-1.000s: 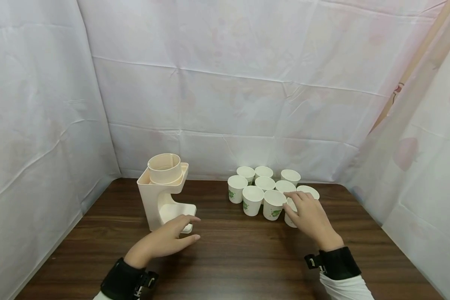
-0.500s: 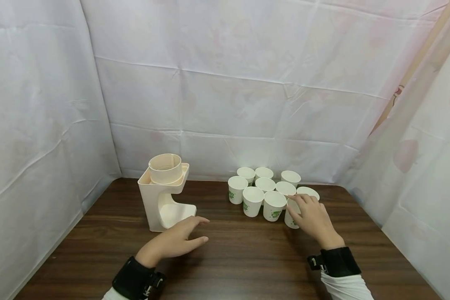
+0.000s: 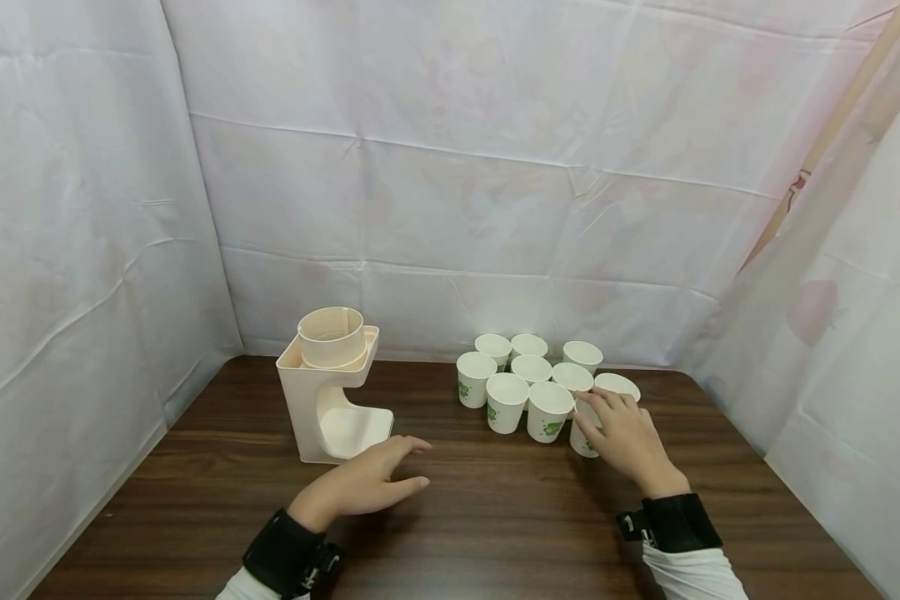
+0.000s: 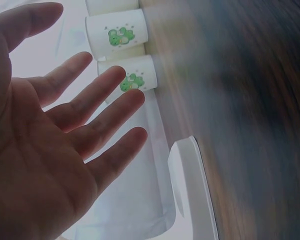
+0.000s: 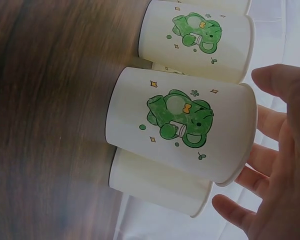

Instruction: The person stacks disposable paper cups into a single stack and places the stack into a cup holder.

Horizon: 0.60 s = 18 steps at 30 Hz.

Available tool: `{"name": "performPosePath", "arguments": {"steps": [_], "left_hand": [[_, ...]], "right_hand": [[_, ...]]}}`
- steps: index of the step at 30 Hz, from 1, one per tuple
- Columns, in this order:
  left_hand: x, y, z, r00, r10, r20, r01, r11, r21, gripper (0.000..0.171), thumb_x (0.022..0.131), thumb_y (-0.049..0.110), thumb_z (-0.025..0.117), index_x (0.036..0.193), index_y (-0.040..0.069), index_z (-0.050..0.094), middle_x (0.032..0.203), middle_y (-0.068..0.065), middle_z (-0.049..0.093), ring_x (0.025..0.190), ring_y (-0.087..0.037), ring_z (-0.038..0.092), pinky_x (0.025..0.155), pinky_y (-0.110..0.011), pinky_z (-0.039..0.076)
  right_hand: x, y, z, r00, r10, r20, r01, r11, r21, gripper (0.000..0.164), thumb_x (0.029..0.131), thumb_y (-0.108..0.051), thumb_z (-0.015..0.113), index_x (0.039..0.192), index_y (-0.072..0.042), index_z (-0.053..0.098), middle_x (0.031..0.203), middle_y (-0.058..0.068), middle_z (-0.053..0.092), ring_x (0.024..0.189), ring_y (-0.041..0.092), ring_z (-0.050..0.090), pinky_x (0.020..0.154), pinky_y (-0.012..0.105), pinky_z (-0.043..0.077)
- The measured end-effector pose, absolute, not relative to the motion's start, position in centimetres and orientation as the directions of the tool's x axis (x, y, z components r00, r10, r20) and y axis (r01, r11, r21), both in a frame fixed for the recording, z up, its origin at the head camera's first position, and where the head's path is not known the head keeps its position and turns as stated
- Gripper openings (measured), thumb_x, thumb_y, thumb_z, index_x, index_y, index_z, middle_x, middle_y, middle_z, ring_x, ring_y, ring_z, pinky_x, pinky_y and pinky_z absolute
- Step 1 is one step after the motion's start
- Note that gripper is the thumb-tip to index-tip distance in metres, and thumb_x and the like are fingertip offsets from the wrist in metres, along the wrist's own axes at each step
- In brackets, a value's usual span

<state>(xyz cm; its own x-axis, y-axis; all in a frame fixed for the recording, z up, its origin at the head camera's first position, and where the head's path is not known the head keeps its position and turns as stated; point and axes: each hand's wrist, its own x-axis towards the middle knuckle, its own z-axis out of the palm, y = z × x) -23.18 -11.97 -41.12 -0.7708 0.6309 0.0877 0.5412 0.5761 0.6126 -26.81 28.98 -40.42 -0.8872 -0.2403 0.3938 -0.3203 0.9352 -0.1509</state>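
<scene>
In the head view my right hand (image 3: 625, 433) reaches over the front right paper cup (image 3: 583, 435), which stands upright on the table. The right wrist view has this white cup (image 5: 182, 127) with a green bear print; my thumb (image 5: 275, 80) is beside its rim and the other fingers spread behind the rim, not wrapped round the wall. My left hand (image 3: 363, 482) hovers over the table, palm inward, fingers loosely spread and holding nothing. Just behind it stands a cream cup dispenser (image 3: 303, 408) with a round tube (image 3: 332, 337) on top and a flat base tray (image 3: 356, 429).
Several more white paper cups (image 3: 506, 404) stand close together left of and behind the one by my right hand. The dark wooden table (image 3: 480, 517) is bounded by white cloth walls (image 3: 450, 208) at the back and both sides.
My left hand has drifted right, past the front of the dispenser's base tray. My right hand has shifted slightly right and down at the front cup, then stayed nearly still.
</scene>
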Motion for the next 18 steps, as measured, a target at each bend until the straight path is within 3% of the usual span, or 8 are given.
{"name": "performPosePath", "arguments": {"steps": [18], "left_hand": [[-24.1,-10.0,-42.0,-0.751,0.656,0.080,0.561,0.569,0.601,0.051,0.102,0.037,0.059,0.142,0.008,0.050,0.136,-0.011,0.056,0.126,-0.024,0.053,0.102,-0.047,0.044]], "right_hand": [[-27.0,29.2,-40.5,-0.887,-0.250,0.388,-0.334,0.927,-0.167,0.040,0.103,-0.034,0.057,0.137,-0.012,0.060,0.138,0.021,0.054,0.126,0.047,0.045,0.089,0.066,0.039]]}}
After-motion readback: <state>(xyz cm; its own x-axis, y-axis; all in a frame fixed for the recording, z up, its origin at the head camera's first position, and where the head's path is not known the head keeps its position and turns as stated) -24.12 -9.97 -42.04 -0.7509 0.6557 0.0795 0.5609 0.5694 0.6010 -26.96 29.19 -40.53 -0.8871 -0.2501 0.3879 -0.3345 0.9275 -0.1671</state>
